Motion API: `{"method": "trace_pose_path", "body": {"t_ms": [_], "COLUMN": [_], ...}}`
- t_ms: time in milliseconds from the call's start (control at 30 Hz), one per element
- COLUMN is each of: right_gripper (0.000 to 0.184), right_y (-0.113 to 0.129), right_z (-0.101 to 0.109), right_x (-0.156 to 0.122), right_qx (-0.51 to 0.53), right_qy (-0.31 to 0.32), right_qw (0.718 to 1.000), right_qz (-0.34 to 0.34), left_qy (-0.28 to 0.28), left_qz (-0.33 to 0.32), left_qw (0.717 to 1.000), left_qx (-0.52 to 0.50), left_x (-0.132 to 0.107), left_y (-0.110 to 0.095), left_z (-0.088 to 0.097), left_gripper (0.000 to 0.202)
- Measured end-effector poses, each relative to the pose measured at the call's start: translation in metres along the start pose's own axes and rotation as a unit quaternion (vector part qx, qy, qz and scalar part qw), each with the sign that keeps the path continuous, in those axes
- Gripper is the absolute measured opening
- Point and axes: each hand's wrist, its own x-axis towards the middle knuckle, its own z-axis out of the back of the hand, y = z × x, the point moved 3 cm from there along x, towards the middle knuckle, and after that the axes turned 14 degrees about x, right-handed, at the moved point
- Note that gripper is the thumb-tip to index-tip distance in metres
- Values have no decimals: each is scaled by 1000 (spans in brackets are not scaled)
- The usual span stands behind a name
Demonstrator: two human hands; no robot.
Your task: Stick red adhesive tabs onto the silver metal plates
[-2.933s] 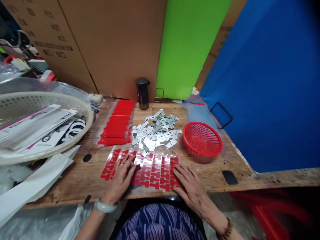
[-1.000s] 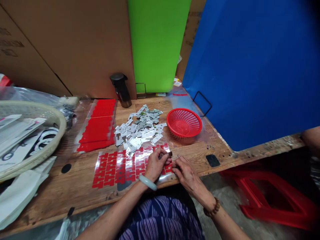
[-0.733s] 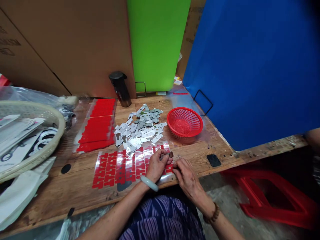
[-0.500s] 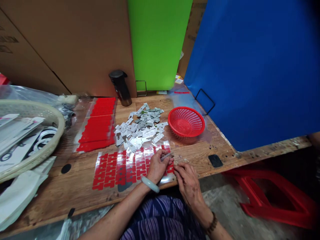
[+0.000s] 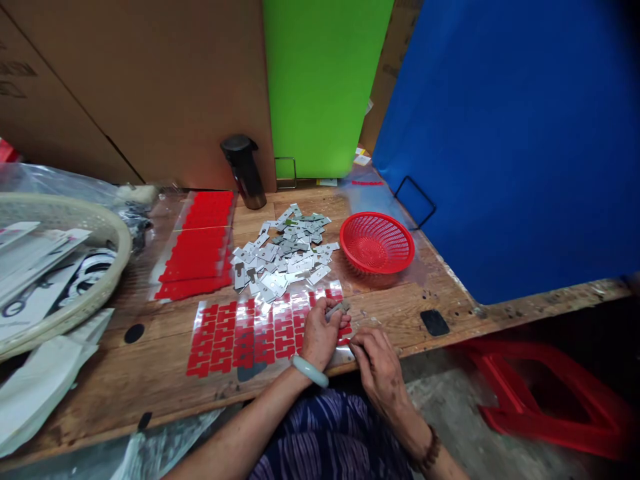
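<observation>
A clear sheet of red T-shaped stickers [image 5: 240, 333] lies at the wooden table's [image 5: 125, 373] front edge. My left hand [image 5: 320, 333] rests on the sheet's right end, fingers closed on a small grey metal piece [image 5: 338, 309]. My right hand [image 5: 377, 367] is beside it, fingertips pinching at the sheet's right corner; what they hold is too small to name. A pile of small silver metal pieces [image 5: 285, 253] lies just beyond the sheet.
A red mesh basket [image 5: 377, 243] stands right of the pile. More red sticker sheets [image 5: 197, 247] lie at the left, a black cylinder [image 5: 245, 171] at the back. A large cream basket [image 5: 55, 267] of packaging sits far left. Blue [image 5: 520, 133], green and cardboard panels enclose the table.
Both hands shifted from the sheet's middle to its right end. My left hand picked up a small metal piece; my right hand went from flat to pinching at the corner.
</observation>
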Motion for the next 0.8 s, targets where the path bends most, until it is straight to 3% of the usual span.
{"method": "trace_pose_path", "body": {"t_ms": [333,533,800], "right_gripper": [11,14,14], "right_y": [-3,-2,22], "right_z": [0,2,16], "right_x": [0,-4,-9], "right_qx": [20,1,41], "right_qy": [-11,-22,-21], "right_qw": [1000,1000,998], "right_qz": [-16,20,38], "left_qy": [2,-2,15], "left_qz": [4,11,37], "left_qw": [1000,1000,998], "left_qx": [-8,-16,-44], "left_x": [0,0,2], "left_y": [-2,-1,0], "left_z": [1,1,3], "left_gripper": [9,9,14]}}
